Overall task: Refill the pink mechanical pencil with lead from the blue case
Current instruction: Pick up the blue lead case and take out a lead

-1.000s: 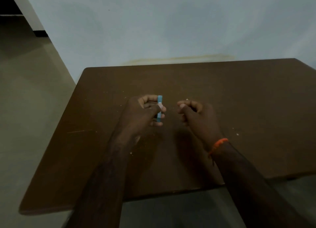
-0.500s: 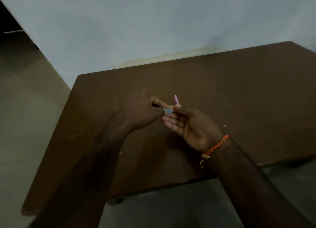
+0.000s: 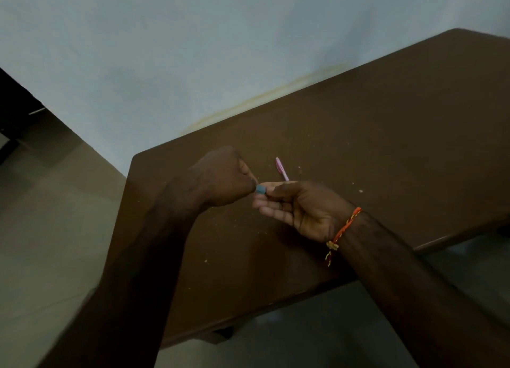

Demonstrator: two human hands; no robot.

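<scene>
Gripping blue case (image 3: 260,189) in fisted left hand (image 3: 220,177), tipping it over upturned right hand (image 3: 300,205), seemingly pinning pink mechanical pencil (image 3: 281,168) under thumb; risking leads rolling between slack fingers (image 3: 271,210) onto brown table (image 3: 386,147), snapping.

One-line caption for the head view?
Left hand holds blue case at right hand, which grips pink mechanical pencil.

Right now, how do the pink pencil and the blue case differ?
The pink pencil is slim and long; the blue case shows only a stubby end. The pencil sticks out past the right hand, the case from the left hand's curled fingers. Both are partly hidden by hands.
</scene>
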